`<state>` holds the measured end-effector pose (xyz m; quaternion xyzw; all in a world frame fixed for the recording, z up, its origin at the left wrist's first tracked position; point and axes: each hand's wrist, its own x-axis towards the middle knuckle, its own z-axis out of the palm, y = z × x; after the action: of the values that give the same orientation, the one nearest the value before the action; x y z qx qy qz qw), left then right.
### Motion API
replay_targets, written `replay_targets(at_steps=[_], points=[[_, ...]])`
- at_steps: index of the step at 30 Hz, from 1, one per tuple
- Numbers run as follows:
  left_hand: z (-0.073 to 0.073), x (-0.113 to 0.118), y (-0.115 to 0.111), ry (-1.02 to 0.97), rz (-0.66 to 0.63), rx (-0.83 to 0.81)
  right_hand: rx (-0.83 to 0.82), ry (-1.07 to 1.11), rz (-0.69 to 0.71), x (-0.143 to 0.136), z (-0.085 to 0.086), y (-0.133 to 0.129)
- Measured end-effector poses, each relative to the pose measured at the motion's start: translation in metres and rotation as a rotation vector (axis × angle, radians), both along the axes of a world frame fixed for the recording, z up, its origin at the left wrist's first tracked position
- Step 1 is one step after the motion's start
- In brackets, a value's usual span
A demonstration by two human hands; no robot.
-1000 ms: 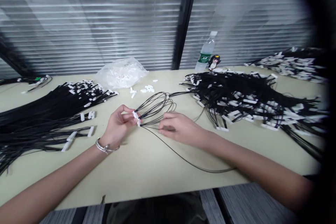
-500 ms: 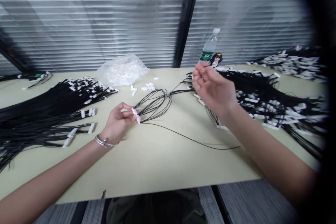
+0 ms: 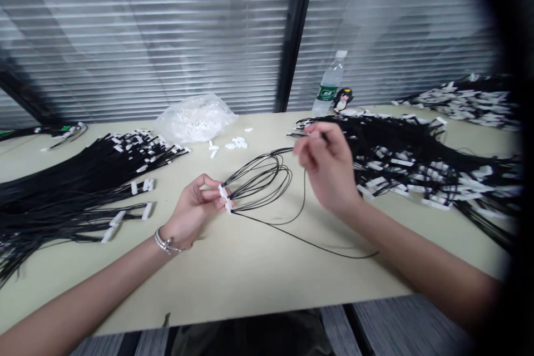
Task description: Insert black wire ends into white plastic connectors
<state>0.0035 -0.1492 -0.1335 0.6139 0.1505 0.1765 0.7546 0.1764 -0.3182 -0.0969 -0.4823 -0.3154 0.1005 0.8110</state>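
My left hand (image 3: 194, 206) is closed on a white plastic connector (image 3: 225, 198) at mid-table. Thin black wires (image 3: 267, 169) fan out of it in loops to the right. One loose wire (image 3: 325, 247) runs from the connector along the tabletop toward my right forearm. My right hand (image 3: 327, 172), slightly blurred, is raised right of the loops with thumb and fingers pinched. A thin black wire (image 3: 304, 194) curves up from the table into that pinch; the wire's tip is hidden by the fingers.
Black cables with white connectors (image 3: 83, 178) lie bundled at left, and another pile (image 3: 400, 144) at right. A clear bag (image 3: 196, 119) of white parts sits at the back beside loose connectors (image 3: 237, 143). A water bottle (image 3: 327, 89) and a penguin figure (image 3: 342, 101) stand behind.
My right hand has moved down and a little left, its fingers drawing into a pinch, with a wire now curving up to it. The left hand and connector shifted slightly right and down in view.
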Motion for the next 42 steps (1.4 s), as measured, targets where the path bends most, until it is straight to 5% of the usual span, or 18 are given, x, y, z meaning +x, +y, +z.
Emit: replay_targets(at_steps=[3,6,29,42], points=[[0.001,-0.003,-0.006,0.013,-0.029,0.004,-0.416,-0.448,0.167,-0.043,-0.005,0.0],[0.003,-0.004,-0.01,0.023,-0.06,0.024,-0.623,-0.824,0.112,-0.059,-0.016,-0.002],[0.005,-0.004,-0.013,0.032,-0.121,0.075,-0.55,-1.387,-0.098,-0.048,-0.033,0.001],[0.004,-0.006,-0.014,0.064,-0.177,0.061,-0.547,-1.463,-0.072,-0.047,-0.038,0.001]])
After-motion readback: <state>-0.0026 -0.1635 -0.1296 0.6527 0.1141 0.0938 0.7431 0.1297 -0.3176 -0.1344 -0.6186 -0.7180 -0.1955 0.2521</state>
